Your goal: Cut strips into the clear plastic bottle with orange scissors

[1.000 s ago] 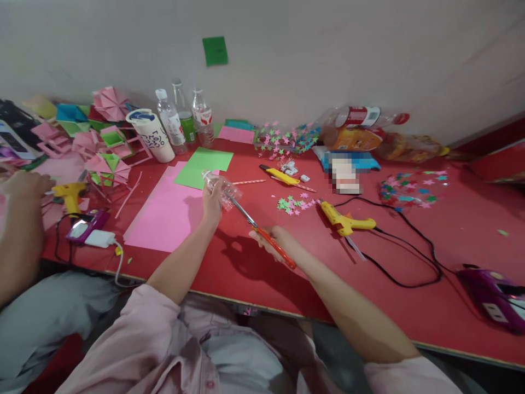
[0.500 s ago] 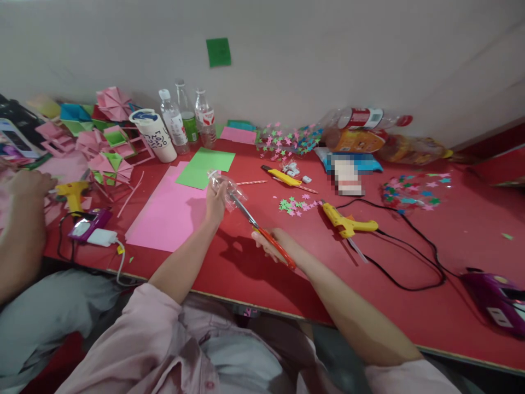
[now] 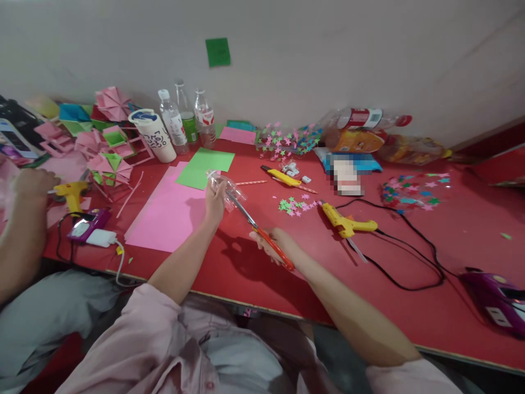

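Note:
My left hand point(image 3: 216, 200) is closed around a clear plastic bottle piece point(image 3: 235, 191), its neck pointing up and left. In my right hand point(image 3: 274, 244) are scissors point(image 3: 275, 249) with long orange-red handles. Their metal blades reach up and left to the cut plastic, at or inside its edge; I cannot tell exactly which. Under and left of my left hand lie pink paper sheets point(image 3: 164, 213) and a green sheet point(image 3: 207, 164). Small green and pink paper stars point(image 3: 295, 205) lie beyond my right hand.
A yellow glue gun point(image 3: 346, 221) with a looping black cord lies to the right. A yellow utility knife point(image 3: 283, 176) is behind. Bottles point(image 3: 205, 123) and a cup point(image 3: 152, 137) stand at the back left. Another person's hand point(image 3: 35, 183) rests at the far left, near a second glue gun point(image 3: 73, 194).
Almost nothing differs. Both hands keep their hold, and the scissors with my right hand have shifted very slightly to the left.

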Available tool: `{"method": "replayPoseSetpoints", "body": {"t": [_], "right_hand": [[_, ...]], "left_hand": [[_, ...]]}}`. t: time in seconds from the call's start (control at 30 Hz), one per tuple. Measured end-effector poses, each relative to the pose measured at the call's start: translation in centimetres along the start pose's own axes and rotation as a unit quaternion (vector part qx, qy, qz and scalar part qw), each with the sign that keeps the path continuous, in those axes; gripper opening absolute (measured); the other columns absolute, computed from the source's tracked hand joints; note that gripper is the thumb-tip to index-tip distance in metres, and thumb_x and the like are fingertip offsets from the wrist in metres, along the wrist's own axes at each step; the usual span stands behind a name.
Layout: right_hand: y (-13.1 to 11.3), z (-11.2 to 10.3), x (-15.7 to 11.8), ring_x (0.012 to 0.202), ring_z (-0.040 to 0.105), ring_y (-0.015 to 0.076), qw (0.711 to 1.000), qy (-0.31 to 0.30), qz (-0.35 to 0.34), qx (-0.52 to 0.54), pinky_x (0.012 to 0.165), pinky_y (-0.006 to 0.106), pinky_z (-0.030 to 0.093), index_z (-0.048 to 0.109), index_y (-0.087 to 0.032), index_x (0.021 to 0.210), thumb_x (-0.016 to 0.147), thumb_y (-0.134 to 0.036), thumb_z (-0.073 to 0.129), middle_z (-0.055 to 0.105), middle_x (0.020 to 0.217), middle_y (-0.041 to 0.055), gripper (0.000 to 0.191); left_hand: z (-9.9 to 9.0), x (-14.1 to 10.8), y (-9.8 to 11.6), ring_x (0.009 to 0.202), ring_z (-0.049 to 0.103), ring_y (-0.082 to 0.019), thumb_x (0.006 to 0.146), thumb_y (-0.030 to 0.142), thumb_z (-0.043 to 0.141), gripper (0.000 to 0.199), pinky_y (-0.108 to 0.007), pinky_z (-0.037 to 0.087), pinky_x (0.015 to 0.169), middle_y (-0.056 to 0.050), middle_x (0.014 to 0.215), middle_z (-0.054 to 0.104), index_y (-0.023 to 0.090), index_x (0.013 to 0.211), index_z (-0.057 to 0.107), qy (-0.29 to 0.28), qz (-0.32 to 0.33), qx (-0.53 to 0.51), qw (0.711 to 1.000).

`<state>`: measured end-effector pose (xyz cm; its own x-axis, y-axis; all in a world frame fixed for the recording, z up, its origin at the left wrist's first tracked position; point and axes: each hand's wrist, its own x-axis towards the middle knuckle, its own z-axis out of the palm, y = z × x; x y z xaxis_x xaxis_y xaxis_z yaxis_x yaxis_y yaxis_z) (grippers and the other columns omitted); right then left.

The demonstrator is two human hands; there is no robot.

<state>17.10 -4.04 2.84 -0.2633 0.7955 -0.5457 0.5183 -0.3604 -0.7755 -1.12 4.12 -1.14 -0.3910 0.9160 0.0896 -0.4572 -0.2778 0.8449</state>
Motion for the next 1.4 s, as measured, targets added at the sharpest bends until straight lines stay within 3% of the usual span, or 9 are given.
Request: {"method": "replayPoseSetpoints", "body": {"t": [0.1, 0.3, 0.57, 0.7, 1.17, 1.4], "right_hand": [[-0.19, -0.05, -0.11, 0.031, 0.034, 0.0099, 1.0, -0.012, 0.005, 0.02, 0.035, 0.024, 0.03, 0.046, -0.024, 0.06, 0.094, -0.041, 0.061, 0.037, 0.034, -0.0075, 0.04], [0.2, -0.31, -0.22, 0.031, 0.041, 0.0083, 0.996, -0.017, -0.085, -0.037, 0.043, 0.024, 0.038, 0.052, -0.022, 0.063, 0.091, -0.057, 0.062, 0.039, 0.036, -0.0089, 0.047], [0.55, -0.41, 0.2, 0.031, 0.041, 0.0085, 0.997, -0.023, -0.063, -0.045, 0.043, 0.024, 0.037, 0.052, -0.021, 0.066, 0.091, -0.064, 0.06, 0.04, 0.036, -0.0089, 0.05], [0.44, -0.5, -0.04, 0.031, 0.04, 0.0081, 0.996, -0.025, -0.076, -0.025, 0.046, 0.023, 0.041, 0.054, -0.021, 0.066, 0.089, -0.066, 0.062, 0.039, 0.035, -0.0093, 0.052], [0.18, 0.07, 0.02, 0.032, 0.038, 0.0084, 0.999, 0.015, -0.046, -0.01, 0.033, 0.022, 0.03, 0.046, -0.023, 0.06, 0.085, -0.055, 0.067, 0.038, 0.04, -0.0077, 0.046], [0.1, -0.19, -0.17, 0.032, 0.037, 0.0085, 0.998, -0.017, -0.059, 0.019, 0.039, 0.023, 0.037, 0.049, -0.022, 0.062, 0.087, -0.059, 0.065, 0.038, 0.037, -0.0083, 0.047]], "left_hand": [[-0.18, 0.11, -0.17, 0.059, 0.06, -0.011, 0.079, 0.033, 0.074, 0.023, -0.027, 0.054, 0.061, 0.004, 0.07, 0.061, 0.021, 0.086, 0.056, 0.0, 0.006, 0.012, 1.0], [-0.35, 0.23, -0.05, 0.061, 0.054, -0.009, 0.084, 0.024, 0.069, 0.012, -0.024, 0.047, 0.062, 0.003, 0.073, 0.057, 0.021, 0.083, 0.057, 0.016, 0.028, 0.062, 0.998], [0.0, -0.16, 0.55, 0.058, 0.06, -0.011, 0.08, 0.032, 0.076, 0.023, -0.025, 0.051, 0.056, 0.002, 0.069, 0.061, 0.022, 0.084, 0.055, -0.015, -0.002, 0.059, 0.998], [0.21, -0.39, 0.58, 0.061, 0.064, -0.012, 0.08, 0.031, 0.075, 0.023, -0.028, 0.056, 0.063, 0.002, 0.071, 0.064, 0.022, 0.084, 0.054, -0.022, 0.0, 0.065, 0.998], [0.44, -0.21, 0.16, 0.063, 0.063, -0.015, 0.08, 0.027, 0.074, 0.023, -0.033, 0.056, 0.064, 0.002, 0.074, 0.06, 0.024, 0.086, 0.052, -0.012, -0.007, 0.029, 1.0], [0.48, -0.2, 0.33, 0.064, 0.062, -0.014, 0.082, 0.026, 0.072, 0.02, -0.03, 0.054, 0.066, 0.001, 0.074, 0.062, 0.023, 0.084, 0.052, -0.019, 0.007, 0.038, 0.999]]}}
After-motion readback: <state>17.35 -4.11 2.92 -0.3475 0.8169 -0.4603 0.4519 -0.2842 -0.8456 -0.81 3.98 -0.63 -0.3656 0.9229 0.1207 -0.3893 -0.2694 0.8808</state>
